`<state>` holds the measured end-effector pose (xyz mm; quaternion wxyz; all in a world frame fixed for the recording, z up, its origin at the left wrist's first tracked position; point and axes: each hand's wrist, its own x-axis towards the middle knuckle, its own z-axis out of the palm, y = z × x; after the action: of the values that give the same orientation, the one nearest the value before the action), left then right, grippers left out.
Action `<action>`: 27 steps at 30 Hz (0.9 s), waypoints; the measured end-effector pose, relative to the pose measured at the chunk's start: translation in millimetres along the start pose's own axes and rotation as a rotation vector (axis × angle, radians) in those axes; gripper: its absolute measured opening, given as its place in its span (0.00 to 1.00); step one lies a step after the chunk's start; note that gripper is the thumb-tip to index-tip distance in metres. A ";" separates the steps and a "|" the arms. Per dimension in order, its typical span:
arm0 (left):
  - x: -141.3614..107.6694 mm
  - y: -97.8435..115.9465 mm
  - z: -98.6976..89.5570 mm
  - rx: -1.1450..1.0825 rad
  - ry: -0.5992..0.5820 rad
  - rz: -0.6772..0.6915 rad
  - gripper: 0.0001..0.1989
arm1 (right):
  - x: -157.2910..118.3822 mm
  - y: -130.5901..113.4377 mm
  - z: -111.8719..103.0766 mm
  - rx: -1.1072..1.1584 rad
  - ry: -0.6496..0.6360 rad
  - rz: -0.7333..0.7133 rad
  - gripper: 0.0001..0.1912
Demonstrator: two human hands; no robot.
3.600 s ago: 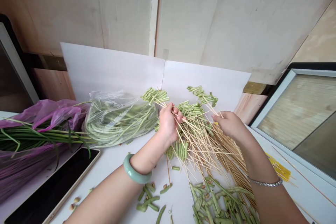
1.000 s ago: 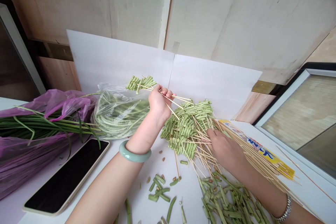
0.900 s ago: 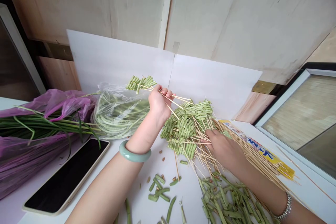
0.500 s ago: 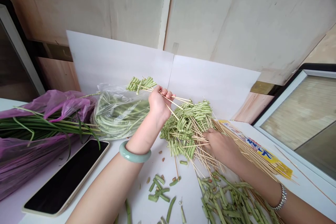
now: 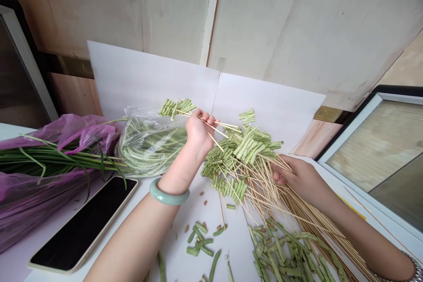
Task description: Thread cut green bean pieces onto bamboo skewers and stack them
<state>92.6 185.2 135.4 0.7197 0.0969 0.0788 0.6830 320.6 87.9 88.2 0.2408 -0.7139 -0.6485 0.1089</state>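
My left hand (image 5: 201, 130) is closed around several bamboo skewers; cut green bean pieces (image 5: 176, 108) are threaded on their far left ends. The bare ends stick out to the right of the fist. My right hand (image 5: 295, 176) is closed on the sticks of several bean skewers (image 5: 254, 144), raised over the right side of the pile. Below and left of them lies the heap of other bean skewers (image 5: 220, 165), their bare sticks pointing toward me. Long unthreaded skewers (image 5: 317, 211) lie under my right forearm.
Loose bean pieces (image 5: 200, 239) and a larger heap of beans (image 5: 284, 251) lie in front. On the left are a phone (image 5: 84, 224), a clear bag of long beans (image 5: 148, 145) and a purple bag (image 5: 76, 130) with green stalks. A white board (image 5: 148, 79) stands behind.
My right hand has moved right and lifted a bunch of bean skewers off the pile. One bean skewer now shows against the board behind. My left hand has stayed nearly still.
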 end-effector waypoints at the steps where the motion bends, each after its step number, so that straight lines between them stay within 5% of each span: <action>1: 0.1 0.0 0.1 0.004 -0.001 -0.001 0.17 | -1.1 0.6 0.2 0.085 -0.002 0.005 0.14; 14: -1.4 -15.7 -5.6 0.200 -0.043 -0.079 0.15 | -12.6 -6.9 2.0 0.758 0.103 0.160 0.25; 27: -22.4 -69.4 -25.7 0.480 -0.213 -0.257 0.19 | -10.2 -18.0 6.5 0.882 0.192 0.079 0.23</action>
<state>152.2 160.4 93.0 0.7609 0.3248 0.1738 0.5341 300.5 80.0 89.7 0.5769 -0.5739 -0.4871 0.3171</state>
